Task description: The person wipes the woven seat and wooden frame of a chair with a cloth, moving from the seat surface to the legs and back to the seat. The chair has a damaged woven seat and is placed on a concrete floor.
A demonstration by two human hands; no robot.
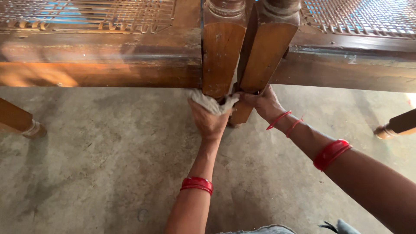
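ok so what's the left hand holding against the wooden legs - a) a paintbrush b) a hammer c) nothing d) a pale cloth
d: the left hand grips a crumpled pale cloth pressed at the foot of the wooden leg, while the right hand holds the neighbouring leg.

Head camera looks steeply down, close to wooden legs (221,60).

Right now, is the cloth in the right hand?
No, the left hand presses the cloth against the wooden leg.
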